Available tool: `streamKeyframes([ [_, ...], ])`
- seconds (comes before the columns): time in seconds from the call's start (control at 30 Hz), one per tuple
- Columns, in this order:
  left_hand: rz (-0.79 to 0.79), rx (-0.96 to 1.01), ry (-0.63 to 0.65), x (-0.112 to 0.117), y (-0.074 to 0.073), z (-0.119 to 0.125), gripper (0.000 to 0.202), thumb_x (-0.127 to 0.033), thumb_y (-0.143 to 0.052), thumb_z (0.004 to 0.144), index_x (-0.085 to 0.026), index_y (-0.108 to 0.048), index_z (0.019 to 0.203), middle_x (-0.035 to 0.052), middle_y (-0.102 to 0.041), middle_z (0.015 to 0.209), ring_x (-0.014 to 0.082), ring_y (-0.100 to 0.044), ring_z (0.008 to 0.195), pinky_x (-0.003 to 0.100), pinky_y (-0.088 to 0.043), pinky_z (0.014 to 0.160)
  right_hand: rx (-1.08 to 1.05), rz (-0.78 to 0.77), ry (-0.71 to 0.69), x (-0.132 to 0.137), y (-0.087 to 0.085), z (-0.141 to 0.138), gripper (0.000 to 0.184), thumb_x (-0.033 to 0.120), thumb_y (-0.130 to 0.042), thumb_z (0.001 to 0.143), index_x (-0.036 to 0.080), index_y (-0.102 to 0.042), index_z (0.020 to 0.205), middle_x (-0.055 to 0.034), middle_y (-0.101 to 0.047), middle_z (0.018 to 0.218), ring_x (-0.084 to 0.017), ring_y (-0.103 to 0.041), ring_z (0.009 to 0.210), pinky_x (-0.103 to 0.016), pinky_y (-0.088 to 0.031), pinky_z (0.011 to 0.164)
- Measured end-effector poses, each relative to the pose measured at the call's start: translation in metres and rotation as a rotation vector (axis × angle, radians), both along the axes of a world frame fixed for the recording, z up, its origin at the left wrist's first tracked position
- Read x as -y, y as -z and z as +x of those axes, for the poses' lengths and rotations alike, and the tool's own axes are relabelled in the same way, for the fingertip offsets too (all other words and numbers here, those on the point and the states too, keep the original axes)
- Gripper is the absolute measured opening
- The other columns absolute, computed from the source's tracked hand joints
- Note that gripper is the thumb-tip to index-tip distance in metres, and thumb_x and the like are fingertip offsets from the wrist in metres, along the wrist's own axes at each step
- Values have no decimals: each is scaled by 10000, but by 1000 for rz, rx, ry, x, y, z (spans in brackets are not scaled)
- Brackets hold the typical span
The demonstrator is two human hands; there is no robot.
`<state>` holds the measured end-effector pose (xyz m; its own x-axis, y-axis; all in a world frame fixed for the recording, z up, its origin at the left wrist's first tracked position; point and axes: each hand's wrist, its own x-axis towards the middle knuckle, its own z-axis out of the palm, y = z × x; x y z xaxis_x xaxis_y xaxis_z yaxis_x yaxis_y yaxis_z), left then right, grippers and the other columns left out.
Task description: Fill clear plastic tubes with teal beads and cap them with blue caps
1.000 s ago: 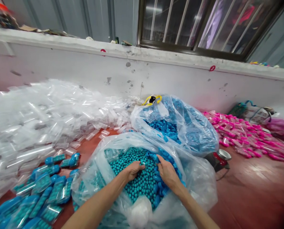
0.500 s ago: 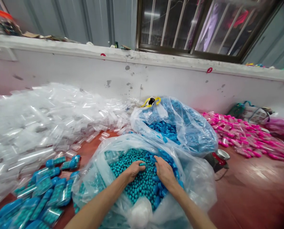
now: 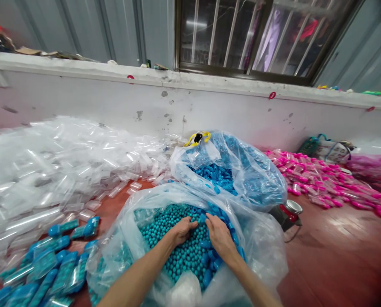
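Observation:
A large clear plastic bag [image 3: 126, 213] stands open in front of me, filled with round teal beads [image 3: 185, 256] and, along its right side, glossy blue plastic caps [image 3: 214, 258]. My left hand [image 3: 182, 231] is over the beads, fingers curled and thumb towards the right; what they hold, if anything, is too small to make out. Close beside it, my right hand [image 3: 220, 236] pinches a small blue plastic cap [image 3: 203, 218] at its fingertips. The two hands are a short gap apart, both inside the bag's mouth.
Filled blue-capped bead containers [image 3: 43, 264] lie at lower left, below a big heap of clear plastic tubes [image 3: 65, 157]. A second bag of blue parts [image 3: 257, 175] sits behind. Pink-capped pieces [image 3: 324, 179] and a red jar with metal lid [image 3: 291, 209] are at right.
The view has shifted slightly, so the surroundings sit a little further left. My left hand has come slightly closer to the right hand, and the blue cap now shows between them.

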<state>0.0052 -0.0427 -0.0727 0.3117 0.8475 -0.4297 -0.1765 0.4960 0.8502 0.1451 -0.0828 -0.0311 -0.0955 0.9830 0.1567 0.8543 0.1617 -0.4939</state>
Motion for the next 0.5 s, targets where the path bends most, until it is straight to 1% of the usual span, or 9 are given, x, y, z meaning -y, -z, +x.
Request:
streamKeyframes([
  [0.1, 11, 172, 25, 8, -3, -7, 334, -283, -744, 572, -162, -554, 819, -39, -568, 670, 94, -534, 621, 239, -430, 664, -150, -12, 14, 0, -8, 6, 410, 298, -269, 882, 120, -564, 1106, -109, -593, 1131, -210, -520, 1079, -345, -375, 950],
  [0.23, 15, 303, 64, 12, -7, -15, 379, -273, -762, 558, -153, -587, 873, 5, -604, 710, 137, -571, 694, 296, -435, 747, -245, -42, 2, -1, -13, 11, 310, 278, -335, 845, 154, -569, 1006, -93, -636, 999, -200, -578, 954, -314, -416, 867],
  [0.3, 22, 335, 74, 13, -8, -16, 371, -265, -760, 568, -147, -598, 880, 21, -616, 729, 150, -578, 718, 313, -430, 772, -256, -70, -16, 0, -12, 11, 255, 274, -364, 826, 168, -557, 955, -80, -644, 936, -202, -591, 898, -310, -428, 821],
  [0.37, 31, 351, 75, 13, -8, -17, 363, -258, -758, 573, -147, -604, 882, 23, -619, 731, 149, -576, 716, 308, -426, 769, -275, -79, -31, 0, -10, 11, 217, 264, -385, 809, 174, -546, 923, -70, -644, 891, -200, -597, 858, -306, -430, 794],
  [0.43, 41, 352, 71, 13, -7, -18, 368, -243, -762, 569, -143, -608, 888, 22, -621, 736, 139, -569, 707, 288, -420, 748, -305, -57, -18, 0, -10, 10, 222, 254, -393, 798, 172, -541, 941, -72, -640, 884, -201, -594, 856, -306, -429, 788],
  [0.5, 55, 342, 64, 13, -6, -20, 360, -239, -765, 566, -133, -613, 874, 23, -619, 738, 127, -559, 689, 262, -409, 717, -332, -16, 2, 0, -12, 9, 262, 242, -394, 793, 170, -545, 993, -81, -631, 942, -204, -578, 906, -315, -415, 826],
])
